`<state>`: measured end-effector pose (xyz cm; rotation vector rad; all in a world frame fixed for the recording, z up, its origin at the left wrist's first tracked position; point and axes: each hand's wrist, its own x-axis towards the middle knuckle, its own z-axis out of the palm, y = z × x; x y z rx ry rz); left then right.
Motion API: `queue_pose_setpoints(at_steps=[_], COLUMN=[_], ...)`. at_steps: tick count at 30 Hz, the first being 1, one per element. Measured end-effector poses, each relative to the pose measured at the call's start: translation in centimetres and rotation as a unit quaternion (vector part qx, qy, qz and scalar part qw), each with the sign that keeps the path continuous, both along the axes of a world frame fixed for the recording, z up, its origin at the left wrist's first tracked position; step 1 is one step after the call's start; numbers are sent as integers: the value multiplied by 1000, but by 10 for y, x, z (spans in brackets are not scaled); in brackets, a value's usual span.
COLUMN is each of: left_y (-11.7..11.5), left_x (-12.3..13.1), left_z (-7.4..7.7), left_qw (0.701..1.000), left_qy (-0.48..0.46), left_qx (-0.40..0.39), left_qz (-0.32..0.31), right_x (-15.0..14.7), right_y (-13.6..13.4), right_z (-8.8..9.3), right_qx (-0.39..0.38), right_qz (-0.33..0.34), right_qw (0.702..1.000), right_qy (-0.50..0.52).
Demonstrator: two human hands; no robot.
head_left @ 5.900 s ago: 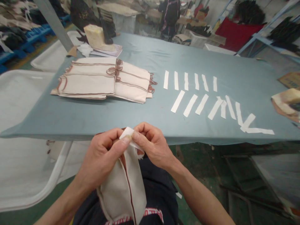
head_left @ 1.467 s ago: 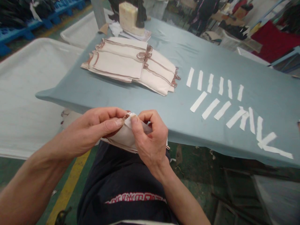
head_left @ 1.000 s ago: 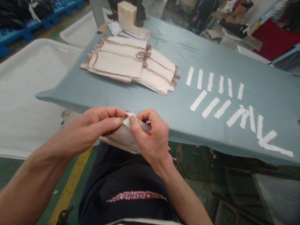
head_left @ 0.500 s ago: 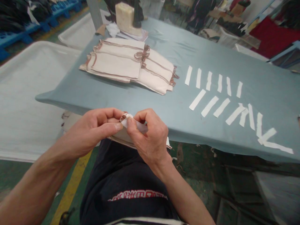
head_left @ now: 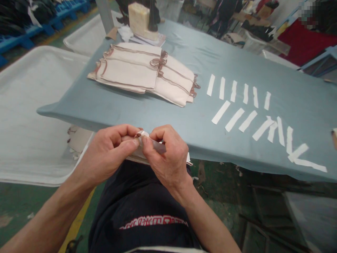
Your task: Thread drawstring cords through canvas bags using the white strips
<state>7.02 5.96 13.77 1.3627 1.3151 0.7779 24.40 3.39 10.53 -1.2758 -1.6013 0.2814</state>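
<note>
Head view: mid-frame, left hand (head_left: 109, 153) clamped on the cloth (head_left: 137, 155) at its brown edge; right hand (head_left: 170, 154) pinches the strip (head_left: 159, 147) there, fingertips nearly meeting. Change: about six seconds back the cloth hung down the lap; now it lies crosswise under the hands, by the near edge of the table (head_left: 184, 119). Left thumb has since crept closer to the strip. I judge this fine work, unfinished. Loose strips (head_left: 220, 112), right, and stack (head_left: 129, 73), upper left, look undisturbed.
</note>
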Motion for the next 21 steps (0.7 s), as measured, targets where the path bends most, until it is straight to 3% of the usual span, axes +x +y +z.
queue_pose_setpoints(at_steps=[8, 14, 21], left_y=[-1, -3, -9], left_x=[4, 9, 20], left_z=[0, 4, 10], left_qw=[1000, 997, 991], left_qy=[28, 68, 96], left_qx=[9, 33, 86], left_qz=[-2, 21, 25], right_x=[-1, 1, 4], right_y=[0, -1, 4], right_z=[-3, 0, 5], right_qx=[-19, -130, -235], right_qz=[6, 20, 34], right_qw=[998, 985, 946], right_qy=[55, 113, 219])
